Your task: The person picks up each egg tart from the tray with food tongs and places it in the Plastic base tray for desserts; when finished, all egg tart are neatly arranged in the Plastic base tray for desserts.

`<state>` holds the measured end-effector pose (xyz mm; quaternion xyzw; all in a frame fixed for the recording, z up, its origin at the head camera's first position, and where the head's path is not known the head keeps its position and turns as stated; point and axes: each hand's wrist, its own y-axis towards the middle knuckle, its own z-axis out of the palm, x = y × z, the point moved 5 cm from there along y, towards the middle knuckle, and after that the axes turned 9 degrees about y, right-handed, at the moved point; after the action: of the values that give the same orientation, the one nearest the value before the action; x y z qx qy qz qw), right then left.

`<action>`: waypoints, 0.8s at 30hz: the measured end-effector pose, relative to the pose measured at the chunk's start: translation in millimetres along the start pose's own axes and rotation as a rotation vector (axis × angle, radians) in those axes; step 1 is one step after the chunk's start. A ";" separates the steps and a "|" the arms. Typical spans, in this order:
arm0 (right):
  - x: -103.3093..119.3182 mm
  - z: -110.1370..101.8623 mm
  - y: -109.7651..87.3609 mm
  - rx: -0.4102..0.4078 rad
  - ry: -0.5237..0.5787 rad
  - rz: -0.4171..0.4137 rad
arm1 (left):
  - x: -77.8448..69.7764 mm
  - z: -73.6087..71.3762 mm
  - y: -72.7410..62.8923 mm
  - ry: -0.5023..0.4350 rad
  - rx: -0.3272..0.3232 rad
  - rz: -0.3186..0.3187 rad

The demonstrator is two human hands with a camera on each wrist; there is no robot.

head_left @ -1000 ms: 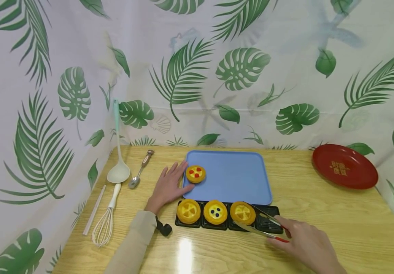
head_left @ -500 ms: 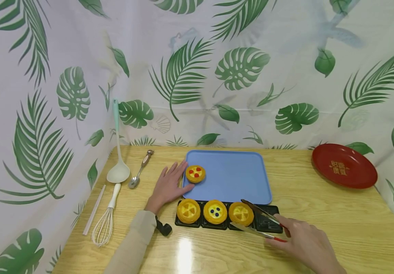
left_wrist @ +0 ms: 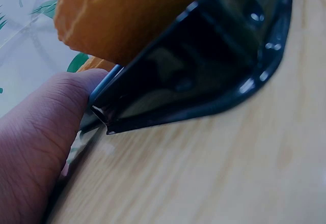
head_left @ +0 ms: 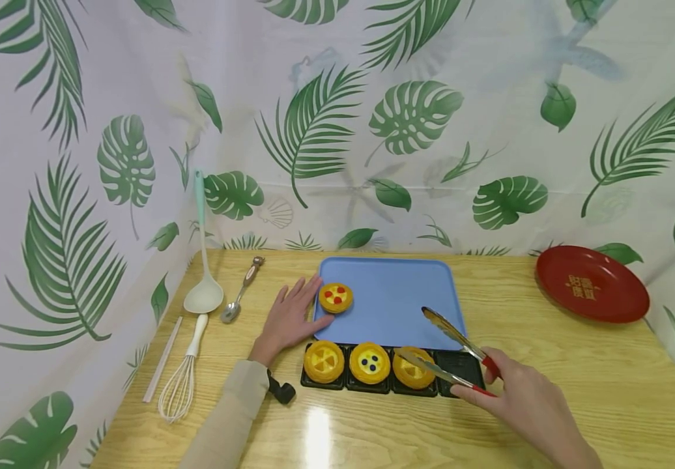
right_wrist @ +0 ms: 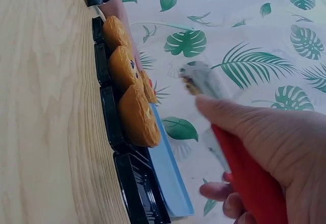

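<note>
My right hand (head_left: 522,397) grips a pair of red-handled metal tongs (head_left: 449,374), arms spread. In the head view the tongs' near arm overlaps the third egg tart (head_left: 412,369), while the far arm reaches over the blue tray (head_left: 393,296). A black four-section mold (head_left: 460,371) holds that tart, a blueberry-topped tart (head_left: 369,363) and a leftmost tart (head_left: 322,362); its right section is bare. My left hand (head_left: 290,319) lies spread at the blue tray's left edge, thumb beside a tart with red toppings (head_left: 335,298). The left wrist view shows the thumb (left_wrist: 46,127) near the mold.
Left on the wooden table lie a ladle (head_left: 203,296), a spoon (head_left: 230,311), a whisk (head_left: 177,387) and a pale stick (head_left: 162,359). A red oval plate (head_left: 591,284) leans at the right by the leaf-patterned curtain (head_left: 337,163).
The tongs have risen off the third tart and opened wider, their far tip moving up over the blue tray. That tart has shifted slightly within its section. My left hand stays still.
</note>
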<state>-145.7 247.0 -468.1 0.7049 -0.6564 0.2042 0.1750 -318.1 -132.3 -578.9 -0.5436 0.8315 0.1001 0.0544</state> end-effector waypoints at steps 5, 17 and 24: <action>5.9 -1.0 8.8 -0.051 0.033 -0.034 | 0.3 0.8 0.3 -0.003 0.000 0.004; 19.6 6.9 55.5 -0.084 -0.048 -0.196 | 1.9 0.7 0.1 0.004 0.010 -0.002; 30.8 21.4 88.2 -0.040 -0.153 -0.305 | 1.6 0.6 0.2 0.007 0.004 0.010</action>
<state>-230.7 202.9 -472.3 0.8060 -0.5572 0.1082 0.1676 -318.9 -133.5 -579.9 -0.5396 0.8347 0.0968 0.0519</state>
